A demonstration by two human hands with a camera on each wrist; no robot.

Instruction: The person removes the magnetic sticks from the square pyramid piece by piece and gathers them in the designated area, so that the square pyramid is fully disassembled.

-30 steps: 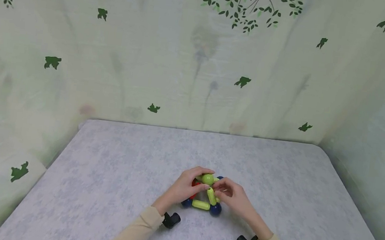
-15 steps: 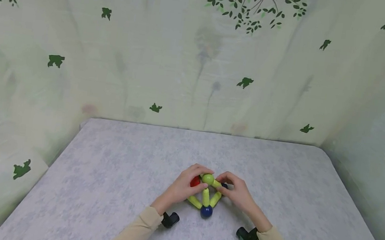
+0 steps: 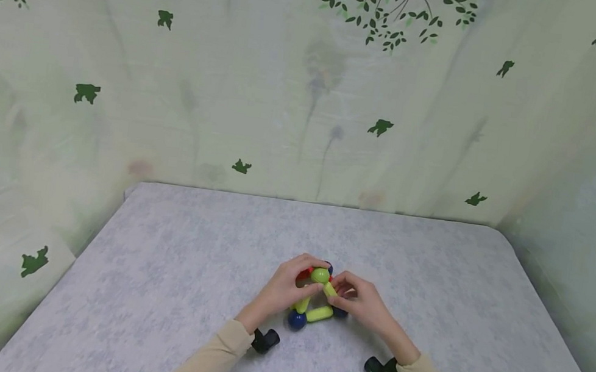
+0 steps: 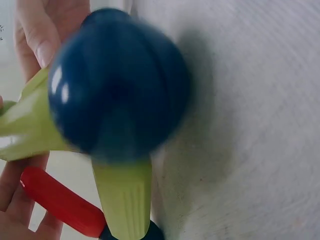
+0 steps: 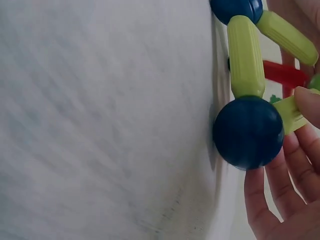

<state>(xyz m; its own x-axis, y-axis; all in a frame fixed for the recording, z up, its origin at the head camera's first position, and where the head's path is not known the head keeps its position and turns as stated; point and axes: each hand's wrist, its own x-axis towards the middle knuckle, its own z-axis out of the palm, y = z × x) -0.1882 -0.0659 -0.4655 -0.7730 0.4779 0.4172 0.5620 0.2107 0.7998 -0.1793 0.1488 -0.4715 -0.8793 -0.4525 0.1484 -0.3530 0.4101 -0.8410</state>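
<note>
A pyramid-like frame of magnetic rods and balls stands on the table between my hands. My left hand [image 3: 284, 282] grips the lime-green ball [image 3: 320, 275] at its top, thumb in front and fingers behind. From the right, my right hand [image 3: 362, 298] pinches a sloping lime rod [image 3: 330, 290] just below that ball. Blue balls sit at the base corners: a blue ball [image 3: 297, 320] at front left, another [image 5: 248, 132] beside my right hand. A lime rod [image 3: 319, 314] joins these two. One red rod [image 4: 62, 202] shows behind; my fingers hide part of the frame.
The table [image 3: 186, 247] has a mottled grey cover. A pale curtain [image 3: 287, 86] with leaf prints hangs behind it and at both sides. Black wrist cameras are strapped to each wrist, the left camera [image 3: 266, 341] and the right camera [image 3: 380, 371].
The frame has turned clockwise as seen from above: its front blue ball has swung left, and red rods now show at the back. My left hand stays on the top ball.
</note>
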